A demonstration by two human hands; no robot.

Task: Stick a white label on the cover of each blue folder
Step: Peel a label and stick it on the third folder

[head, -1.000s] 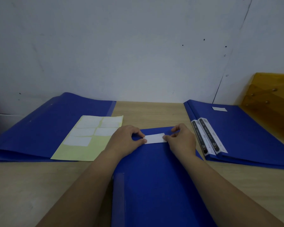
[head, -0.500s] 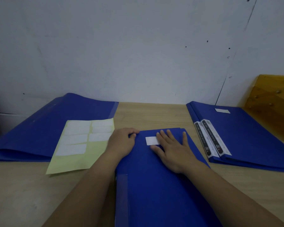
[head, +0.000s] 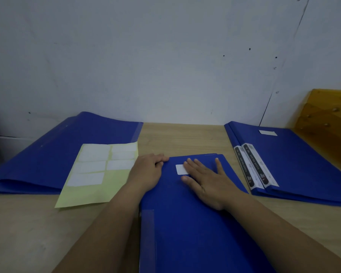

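A blue folder [head: 185, 223] lies in front of me on the wooden table. A white label [head: 180, 169] sits on its cover near the far edge. My right hand [head: 207, 181] lies flat on the cover, its straight fingers covering the label's right part. My left hand [head: 149, 172] rests at the folder's far left corner, fingers bent over the edge. A yellow backing sheet [head: 98, 176] with several white labels lies to the left, partly on a stack of blue folders [head: 53, 152]. At the right, more blue folders [head: 303, 166] lie stacked, the top one bearing a label [head: 267, 132].
A pale wall stands right behind the table [head: 181, 138]. An amber plastic stand [head: 327, 119] is at the far right. The right-hand folders show printed spine strips [head: 254, 166] along their left edge.
Both hands pinched the label over the cover a second ago. The label now lies on the cover, my right hand has flattened onto it, and my left hand has moved to the folder's corner.
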